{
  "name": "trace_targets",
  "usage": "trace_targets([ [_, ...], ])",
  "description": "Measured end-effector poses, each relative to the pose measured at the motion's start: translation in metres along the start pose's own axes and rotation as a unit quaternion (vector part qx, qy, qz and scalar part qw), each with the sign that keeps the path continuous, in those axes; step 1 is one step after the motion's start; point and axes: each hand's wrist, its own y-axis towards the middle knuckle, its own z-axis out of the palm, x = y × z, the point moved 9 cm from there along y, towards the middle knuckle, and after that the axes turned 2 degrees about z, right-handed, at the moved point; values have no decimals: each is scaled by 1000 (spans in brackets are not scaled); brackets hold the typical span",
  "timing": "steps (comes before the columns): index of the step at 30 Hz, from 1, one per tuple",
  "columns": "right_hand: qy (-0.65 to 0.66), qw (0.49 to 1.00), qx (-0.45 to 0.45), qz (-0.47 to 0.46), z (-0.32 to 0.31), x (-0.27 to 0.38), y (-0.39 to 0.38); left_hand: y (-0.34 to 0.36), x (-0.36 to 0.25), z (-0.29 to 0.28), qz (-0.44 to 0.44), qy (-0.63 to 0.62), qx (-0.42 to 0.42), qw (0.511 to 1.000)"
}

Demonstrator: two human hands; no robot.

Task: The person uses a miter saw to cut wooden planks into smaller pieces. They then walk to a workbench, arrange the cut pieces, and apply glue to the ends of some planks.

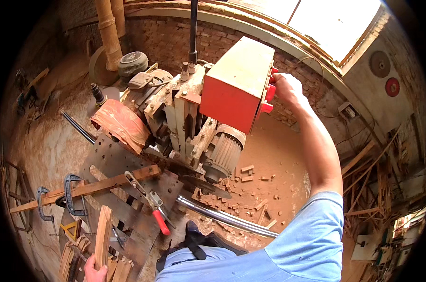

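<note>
My right hand (284, 87) reaches to the side of a red control box (228, 94) with a cream top, its fingers closed at the upper red switch (274, 72); the fingertips are partly hidden. My left hand (94, 270) grips an upright wooden piece (103, 225) at the lower left. Beside it are a perforated metal table (105, 157) with a long wooden bar (119, 180), C-clamps (73, 202) and a red-handled toggle clamp (160, 221). Under the box sit a motor (222, 155) and a circular blade (203, 187).
A curved steel rail (222, 217) crosses near my body. Wood offcuts (248, 171) lie on the dusty floor. Long wooden strips (373, 174) are piled at the right. A window (335, 23), a brick wall (161, 33), tall pipes (108, 33) and a cloth-covered machine part (120, 124) stand farther back.
</note>
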Motion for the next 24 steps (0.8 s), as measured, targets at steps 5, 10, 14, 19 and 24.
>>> trace_targets([
  [5, 172, 984, 54, 11, 12, -43, 1, 10, -10, 15, 40, -20, 22, 999],
  [10, 271, 962, 38, 24, -12, -30, -3, 1, -21, 2, 45, -21, -20, 999],
  [14, 340, 940, 14, 34, -20, -41, -17, 1, -44, 0, 46, -13, -1, 999],
  [19, 119, 947, -136, -264, -35, -50, -22, 14, -47, 1, 54, 22, 3, 998],
  [24, 238, 960, -43, -140, -30, -64, -22, 11, -29, -3, 13, -34, 1, 999],
])
